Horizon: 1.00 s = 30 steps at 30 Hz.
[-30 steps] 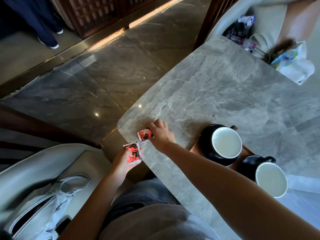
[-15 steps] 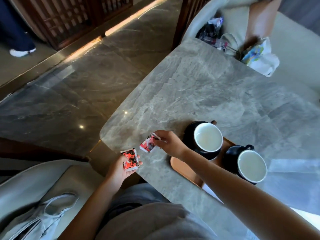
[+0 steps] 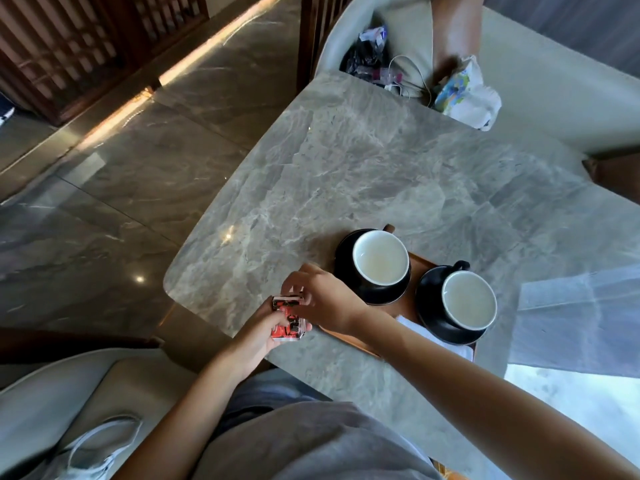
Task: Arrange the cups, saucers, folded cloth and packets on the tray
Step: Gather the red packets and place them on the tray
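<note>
Two black cups with white insides, the left cup (image 3: 380, 258) and the right cup (image 3: 469, 299), stand on black saucers (image 3: 446, 332) on a wooden tray (image 3: 414, 268). A white folded cloth (image 3: 417, 329) lies on the tray under my right forearm. My left hand (image 3: 258, 336) holds red and black packets (image 3: 289, 327) over the table's near left edge. My right hand (image 3: 322, 299) meets them from above, its fingers pinching a packet (image 3: 285, 301) at the top of the stack.
The grey marble table (image 3: 346, 174) ends in a rounded corner at the left. A person sits in the far chair beside a white bag (image 3: 467, 93), cables and wrappers. A grey bag (image 3: 93, 452) lies on the seat at my left. Marble floor lies beyond.
My right hand has picked a packet off the table and brought it to the packets in my left hand. The camera has shifted, so the tray and cups show more fully.
</note>
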Tool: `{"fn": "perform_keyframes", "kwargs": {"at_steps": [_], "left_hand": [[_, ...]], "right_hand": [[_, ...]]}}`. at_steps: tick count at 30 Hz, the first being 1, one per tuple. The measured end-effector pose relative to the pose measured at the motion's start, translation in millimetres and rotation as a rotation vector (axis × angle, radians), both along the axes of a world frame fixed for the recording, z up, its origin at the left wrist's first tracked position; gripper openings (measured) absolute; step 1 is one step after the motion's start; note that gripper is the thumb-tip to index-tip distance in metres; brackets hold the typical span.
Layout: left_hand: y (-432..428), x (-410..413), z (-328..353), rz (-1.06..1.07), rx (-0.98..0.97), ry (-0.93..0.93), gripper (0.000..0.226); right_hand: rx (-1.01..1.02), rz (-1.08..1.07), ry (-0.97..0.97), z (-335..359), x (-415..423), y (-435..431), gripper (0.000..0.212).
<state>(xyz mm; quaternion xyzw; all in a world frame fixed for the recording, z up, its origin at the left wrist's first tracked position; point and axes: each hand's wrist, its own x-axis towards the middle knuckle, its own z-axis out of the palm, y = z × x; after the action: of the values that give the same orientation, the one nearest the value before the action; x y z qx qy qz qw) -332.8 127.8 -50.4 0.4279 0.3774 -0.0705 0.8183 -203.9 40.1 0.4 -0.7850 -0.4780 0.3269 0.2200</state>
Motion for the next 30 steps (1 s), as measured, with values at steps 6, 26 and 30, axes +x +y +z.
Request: {"fn": "perform_keyframes", "kwargs": {"at_steps": [6,26,30], "left_hand": [[-7.1,6.6,5.7,0.061,-0.041,0.042,0.035],[-29.0,29.9,9.5,-0.063,-0.123,0.093,0.027],[-32.1,33.9,11.9,-0.029,-0.105,0.099,0.025]], "right_hand": [[-0.047,0.209,-0.263,-0.3,-7.2,-17.8,0.092],[-0.016,0.273,-0.382,-16.5,-5.6,-44.6,0.091],[0.005,0.236,-0.311,-18.8,-4.8,-45.6,0.097]]}}
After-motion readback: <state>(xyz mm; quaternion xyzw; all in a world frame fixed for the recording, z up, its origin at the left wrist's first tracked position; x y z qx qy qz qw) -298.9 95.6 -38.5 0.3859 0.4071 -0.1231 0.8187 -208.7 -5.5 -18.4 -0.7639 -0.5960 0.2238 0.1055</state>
